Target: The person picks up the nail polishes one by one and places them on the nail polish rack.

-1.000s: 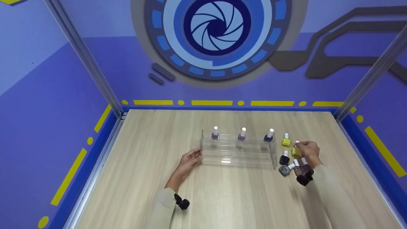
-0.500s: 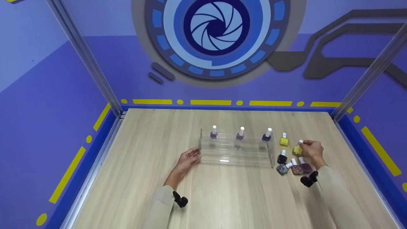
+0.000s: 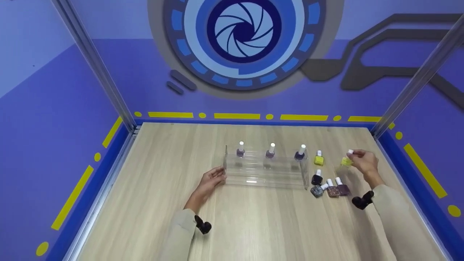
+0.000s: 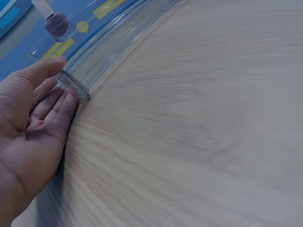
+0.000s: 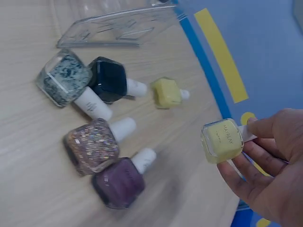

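My right hand pinches a yellow nail polish bottle by its white cap, above the table at the right. At the left end of a clear stepped display rack, my left hand holds the side panel between thumb and fingers. Three bottles stand spaced along the rack's top step: a mauve bottle, a second purple bottle and a dark bottle. The fingertips of the left hand are partly hidden behind the panel in the left wrist view.
Right of the rack are another yellow bottle, a black bottle, a grey-speckled bottle, a glitter bottle and a plum bottle. They are close together on the wooden table. A blue patterned wall closes the back.
My right hand has lifted the yellow nail polish bottle and carried it right, away from the other bottles. My left hand stays at the rack. The head view has shifted slightly.
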`<state>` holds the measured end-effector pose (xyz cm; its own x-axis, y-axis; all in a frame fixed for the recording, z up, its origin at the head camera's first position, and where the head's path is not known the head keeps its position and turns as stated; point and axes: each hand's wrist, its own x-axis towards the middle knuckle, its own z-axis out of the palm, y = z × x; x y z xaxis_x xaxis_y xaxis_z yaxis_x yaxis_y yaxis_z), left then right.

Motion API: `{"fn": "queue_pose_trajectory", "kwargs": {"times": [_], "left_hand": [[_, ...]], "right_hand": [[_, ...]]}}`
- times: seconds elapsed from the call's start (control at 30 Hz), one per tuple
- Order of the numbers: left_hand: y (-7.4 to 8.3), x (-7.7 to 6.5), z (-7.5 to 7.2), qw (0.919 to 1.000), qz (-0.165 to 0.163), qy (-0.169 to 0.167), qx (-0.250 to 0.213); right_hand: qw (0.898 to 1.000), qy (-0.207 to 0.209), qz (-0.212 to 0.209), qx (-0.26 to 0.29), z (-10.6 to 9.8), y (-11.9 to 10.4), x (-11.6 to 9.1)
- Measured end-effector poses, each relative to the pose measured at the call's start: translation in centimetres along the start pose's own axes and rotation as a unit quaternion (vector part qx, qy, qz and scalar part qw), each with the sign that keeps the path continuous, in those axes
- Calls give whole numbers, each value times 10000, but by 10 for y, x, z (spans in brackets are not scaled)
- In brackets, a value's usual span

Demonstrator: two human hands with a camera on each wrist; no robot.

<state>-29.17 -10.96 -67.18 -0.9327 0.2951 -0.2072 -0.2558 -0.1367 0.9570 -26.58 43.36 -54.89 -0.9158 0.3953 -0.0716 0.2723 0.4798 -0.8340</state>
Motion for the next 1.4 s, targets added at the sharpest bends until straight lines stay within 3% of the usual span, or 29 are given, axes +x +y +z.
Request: {"fn": "queue_pose_trajectory", "kwargs": {"times": [0.3, 0.47, 0.73, 1.1, 1.4], "left_hand": [[2, 0, -4, 9998, 42, -1, 194], [1, -2, -6, 9996, 34, 56, 270], [0, -3, -5, 9998, 40, 49, 184], [1, -2, -3, 9999, -2, -122, 15], [0, -2, -1, 10000, 13, -78, -36]], "right_hand": [[9977, 27, -658, -170, -7, -24, -6], [9952, -52, -974, -123, -5, -36, -13], [9884, 23, -1424, -522, 3, -55, -28], [9837, -326, -1673, -566, 20, -72, -49], [9823, -704, -1677, -442, 39, -80, -59]]}}
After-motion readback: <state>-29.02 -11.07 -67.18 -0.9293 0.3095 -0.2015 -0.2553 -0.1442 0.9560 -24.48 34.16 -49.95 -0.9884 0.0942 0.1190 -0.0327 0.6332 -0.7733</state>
